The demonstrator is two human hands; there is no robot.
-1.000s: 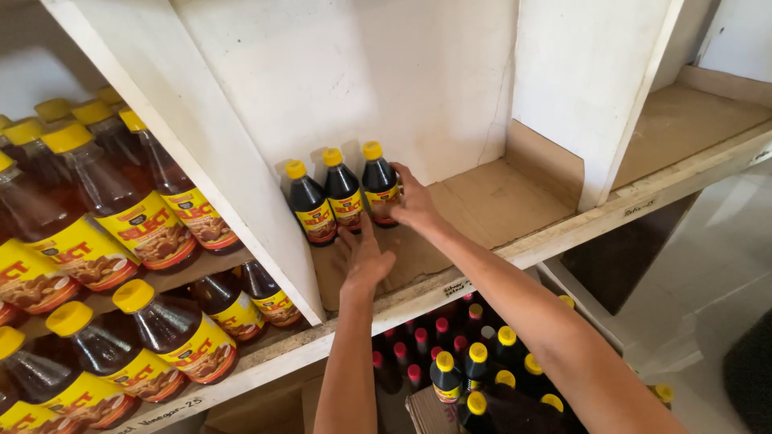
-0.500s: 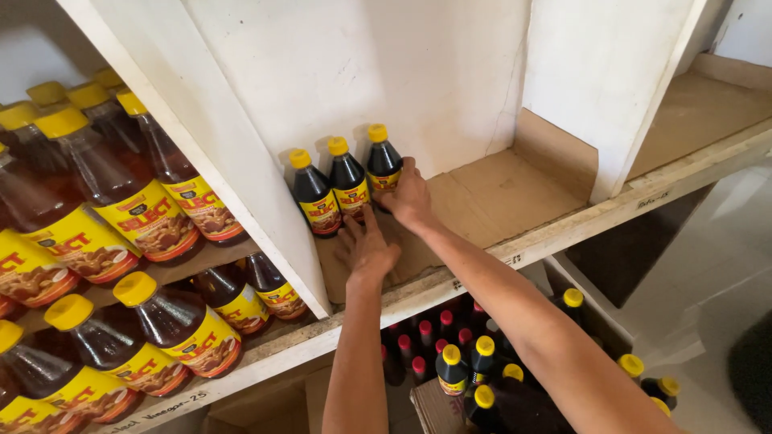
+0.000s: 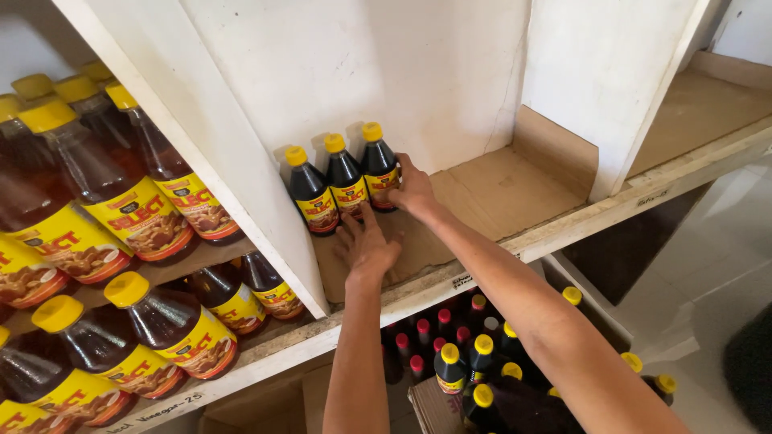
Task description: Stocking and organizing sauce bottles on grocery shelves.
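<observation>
Right hand grip: the right hand [image 3: 414, 191] is closed lightly on the right-hand small bottle [image 3: 379, 170], fingers curled round its labelled lower body from the right side.
Left hand grip: the left hand [image 3: 366, 245] lies flat, fingers spread apart and holding nothing, palm down on the cardboard liner [image 3: 490, 201]; its fingertips touch the base of the middle small bottle [image 3: 346, 178].
Small bottles: three dark bottles with yellow caps and yellow labels stand upright in a row, touching one another, at the back left corner of the shelf compartment; the left small bottle [image 3: 308, 193] stands against the white divider [image 3: 217, 153].
Shelf: the wooden shelf [image 3: 563, 229] carries the liner; its front edge runs just under both forearms.
In the way: the white divider hems the row in on the left, the white back wall [image 3: 362, 64] behind; to the right the liner lies bare up to a second divider [image 3: 603, 80].
Left compartments: large bottles [image 3: 137, 209] of amber liquid with yellow caps lie tilted on two levels, well apart from the hands.
Below the shelf: a box of small bottles [image 3: 474, 362] with red and yellow caps stands under the front edge.
</observation>
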